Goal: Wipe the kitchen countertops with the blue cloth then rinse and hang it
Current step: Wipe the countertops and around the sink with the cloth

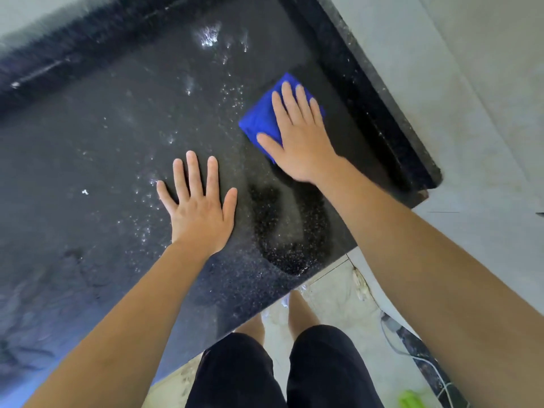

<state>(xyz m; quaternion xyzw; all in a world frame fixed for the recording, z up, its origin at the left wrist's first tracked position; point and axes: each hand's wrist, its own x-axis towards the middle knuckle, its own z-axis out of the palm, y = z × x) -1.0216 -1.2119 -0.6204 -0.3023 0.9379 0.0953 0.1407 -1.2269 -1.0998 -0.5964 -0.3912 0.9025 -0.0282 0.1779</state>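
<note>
A folded blue cloth lies flat on the dark speckled countertop, near its right end. My right hand presses down on the cloth with straight, spread fingers, covering most of it. My left hand rests flat on the bare counter, fingers spread, a hand's width to the left and nearer to me. A darker wet curved streak runs on the counter between the cloth and the front edge. Water droplets glisten farther back.
The counter's raised dark rim runs along the right end against a pale wall. A dark backsplash borders the far side. Below the front edge are a tiled floor, my legs in black shorts, a white cable and a green object.
</note>
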